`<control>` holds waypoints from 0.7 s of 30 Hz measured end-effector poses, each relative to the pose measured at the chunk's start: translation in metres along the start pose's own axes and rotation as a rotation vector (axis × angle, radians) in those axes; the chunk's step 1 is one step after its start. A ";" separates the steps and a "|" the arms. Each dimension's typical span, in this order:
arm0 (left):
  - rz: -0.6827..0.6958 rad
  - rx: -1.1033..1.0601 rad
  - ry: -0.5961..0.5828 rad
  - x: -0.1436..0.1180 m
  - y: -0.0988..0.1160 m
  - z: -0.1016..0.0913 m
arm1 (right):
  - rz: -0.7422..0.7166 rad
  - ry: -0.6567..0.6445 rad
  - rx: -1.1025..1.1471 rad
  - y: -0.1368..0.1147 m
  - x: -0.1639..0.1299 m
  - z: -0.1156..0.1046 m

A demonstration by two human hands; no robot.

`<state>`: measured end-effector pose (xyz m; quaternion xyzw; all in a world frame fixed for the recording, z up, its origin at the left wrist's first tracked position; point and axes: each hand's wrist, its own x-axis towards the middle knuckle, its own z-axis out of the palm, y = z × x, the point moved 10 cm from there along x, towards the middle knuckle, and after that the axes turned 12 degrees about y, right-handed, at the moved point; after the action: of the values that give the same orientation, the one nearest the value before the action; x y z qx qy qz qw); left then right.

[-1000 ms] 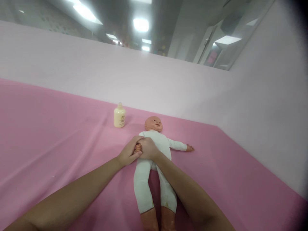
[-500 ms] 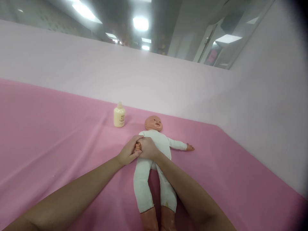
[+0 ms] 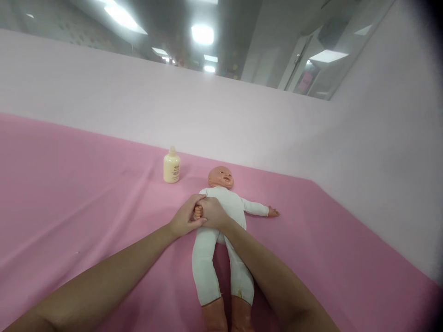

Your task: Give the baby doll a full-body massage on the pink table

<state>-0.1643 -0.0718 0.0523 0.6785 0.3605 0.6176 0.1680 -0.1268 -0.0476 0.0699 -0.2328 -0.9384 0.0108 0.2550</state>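
A baby doll [image 3: 226, 203] with a white cloth body lies on its back, head away from me and legs toward me. My left hand [image 3: 186, 216] and my right hand [image 3: 213, 213] are closed around the doll's arm on the left side, beside its torso. Between them the doll's small fist [image 3: 198, 212] shows. My fingers partly cover that arm, and some fingertips are hidden. The doll's other arm [image 3: 256, 207] stretches out to the right on the pink surface.
A pump-less-looking bottle of pale yellow liquid [image 3: 171, 167] stands upright behind my left hand. The pink padded surface [image 3: 86, 184] has a few creases. A white wall [image 3: 138, 97] rises behind it, with a mirror or window [image 3: 228, 41] above showing ceiling lights.
My left thumb has shifted slightly to the right beneath the doll's fist. Both hands keep their hold, and the doll and bottle stay in place.
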 end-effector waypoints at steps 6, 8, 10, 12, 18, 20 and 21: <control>0.036 0.007 -0.008 0.000 0.003 0.001 | 0.010 0.009 0.029 -0.001 0.001 -0.001; 0.039 0.019 -0.003 0.000 0.003 0.000 | 0.013 0.017 0.045 -0.001 0.001 -0.001; 0.039 0.032 0.004 0.000 0.002 0.000 | 0.009 0.028 0.076 -0.001 0.001 -0.001; 0.044 0.046 0.015 0.000 0.002 -0.001 | -0.007 0.050 0.117 -0.002 0.000 -0.002; 0.022 0.050 0.024 -0.001 0.002 -0.002 | -0.020 0.131 0.176 0.000 -0.001 -0.007; 0.007 0.041 0.022 0.000 0.001 -0.001 | -0.017 0.128 0.197 0.001 -0.002 -0.006; 0.001 0.035 0.021 0.000 0.002 -0.001 | -0.018 0.123 0.203 0.001 -0.001 -0.005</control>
<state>-0.1652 -0.0734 0.0533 0.6749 0.3725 0.6186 0.1519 -0.1228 -0.0476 0.0734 -0.1978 -0.9171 0.0890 0.3346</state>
